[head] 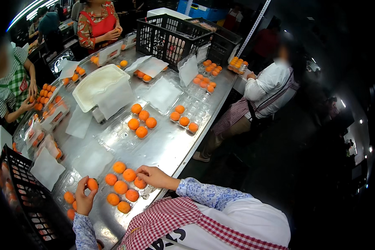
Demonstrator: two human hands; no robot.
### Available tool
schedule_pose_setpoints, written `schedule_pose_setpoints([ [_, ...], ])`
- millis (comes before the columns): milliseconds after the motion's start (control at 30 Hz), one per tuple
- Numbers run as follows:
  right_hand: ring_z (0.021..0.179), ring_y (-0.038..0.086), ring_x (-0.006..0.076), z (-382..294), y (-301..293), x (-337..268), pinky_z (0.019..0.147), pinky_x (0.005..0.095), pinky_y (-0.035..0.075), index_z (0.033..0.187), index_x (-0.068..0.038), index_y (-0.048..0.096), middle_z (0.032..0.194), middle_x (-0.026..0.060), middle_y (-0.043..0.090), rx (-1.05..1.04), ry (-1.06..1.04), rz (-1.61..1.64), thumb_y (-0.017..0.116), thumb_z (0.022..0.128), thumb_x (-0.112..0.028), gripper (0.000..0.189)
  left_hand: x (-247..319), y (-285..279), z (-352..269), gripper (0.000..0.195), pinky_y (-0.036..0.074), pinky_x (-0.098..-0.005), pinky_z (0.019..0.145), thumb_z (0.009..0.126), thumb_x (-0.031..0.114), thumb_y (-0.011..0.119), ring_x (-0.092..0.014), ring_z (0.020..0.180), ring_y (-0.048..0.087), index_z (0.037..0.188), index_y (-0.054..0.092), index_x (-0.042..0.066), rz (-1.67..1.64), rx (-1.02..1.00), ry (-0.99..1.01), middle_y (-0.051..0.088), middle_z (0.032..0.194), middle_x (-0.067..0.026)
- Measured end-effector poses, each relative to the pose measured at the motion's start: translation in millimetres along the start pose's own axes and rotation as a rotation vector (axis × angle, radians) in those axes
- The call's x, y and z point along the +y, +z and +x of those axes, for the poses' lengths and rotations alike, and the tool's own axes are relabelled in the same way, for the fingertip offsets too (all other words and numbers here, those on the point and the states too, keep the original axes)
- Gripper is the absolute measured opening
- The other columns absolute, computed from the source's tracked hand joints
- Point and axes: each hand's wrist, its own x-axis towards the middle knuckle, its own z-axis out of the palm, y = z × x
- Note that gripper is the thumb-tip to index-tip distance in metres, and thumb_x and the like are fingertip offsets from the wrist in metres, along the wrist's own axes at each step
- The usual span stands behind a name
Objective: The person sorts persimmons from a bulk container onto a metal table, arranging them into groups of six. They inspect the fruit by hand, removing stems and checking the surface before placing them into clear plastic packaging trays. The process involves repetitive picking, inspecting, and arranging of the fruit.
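My left hand [84,196] holds a round orange fruit [92,184] between thumb and fingers, just left of a clear plastic clamshell tray. Several similar fruits [121,187] sit in that tray in front of me. At its right side, my right hand [152,176] reaches in with its fingertips at two fruits, one of them the fruit [140,183] by the table edge. Whether those fingers grip it is unclear. More loose-looking fruits [69,197] lie left of my left hand, partly hidden by it. A white pad [93,158] lies beyond the tray.
The metal table [162,153] carries more part-filled clear trays, such as one with fruits [142,132]. A white tub [101,90] stands mid-table. Black crates stand at the back [172,40] and at left [34,200]. Co-workers stand around the table, one at right [265,84].
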Motion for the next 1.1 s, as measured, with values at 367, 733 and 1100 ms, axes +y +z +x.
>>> schedule_pose_setpoints([
  [367,0.095,0.061,0.0115,11,20,-57,0.081,0.0262,0.051,0.123,-0.005,0.054,0.109,0.0057,0.063,-0.031,0.035,0.229,0.055,0.098,-0.023,0.031,79,61,-6,0.065,0.041,-0.0459,0.105,0.092,0.034,0.063,-0.028,0.124,0.051,0.138,0.037,-0.004,-1.226,-0.002,-0.066,0.049,0.135,-0.0167],
  [733,0.087,0.059,0.0117,-10,9,-78,0.077,0.0250,0.049,0.122,-0.001,0.052,0.107,0.0078,0.060,-0.041,-0.280,0.277,0.053,0.097,-0.010,0.027,103,76,-24,0.076,0.033,-0.0472,0.111,0.093,0.037,0.059,-0.031,0.136,0.037,0.148,0.021,-0.001,-1.484,-0.096,0.064,0.035,0.147,-0.0196],
  [1100,0.107,0.054,0.0231,0,15,-78,0.087,0.0342,0.048,0.138,-0.007,0.041,0.129,0.0116,0.049,-0.202,-0.578,-0.144,0.081,0.072,-0.014,0.077,105,80,-35,0.063,0.040,-0.0383,0.108,0.085,0.005,0.070,-0.025,0.131,0.044,0.140,0.039,0.000,-1.143,0.128,-0.062,0.040,0.144,-0.0140],
])
